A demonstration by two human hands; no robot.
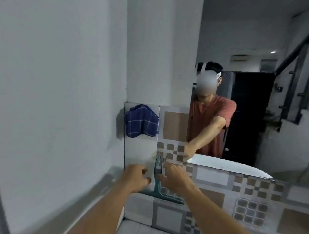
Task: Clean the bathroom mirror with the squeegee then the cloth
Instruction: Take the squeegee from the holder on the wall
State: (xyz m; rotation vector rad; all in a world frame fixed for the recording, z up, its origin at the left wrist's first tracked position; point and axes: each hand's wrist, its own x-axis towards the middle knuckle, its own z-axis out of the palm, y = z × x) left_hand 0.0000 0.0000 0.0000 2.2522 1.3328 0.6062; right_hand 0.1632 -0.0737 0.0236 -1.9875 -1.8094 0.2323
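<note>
A teal squeegee [158, 171] hangs upright from a small hook on the tiled wall [175, 123], its blade at the bottom. My right hand [176, 177] is at its handle, thumb on the front and fingers up by the hook. My left hand [137, 177] hovers just left of the handle with fingers curled and apart, not clearly touching it. A blue checked cloth [141, 121] hangs on the wall above and to the left. The mirror [256, 112] fills the right side and reflects a person in a red shirt.
A plain white wall [51, 86] closes the left side, with a grey ledge [93, 192] running under my left forearm. Patterned brown and grey tiles [251, 192] continue below the mirror's curved lower edge.
</note>
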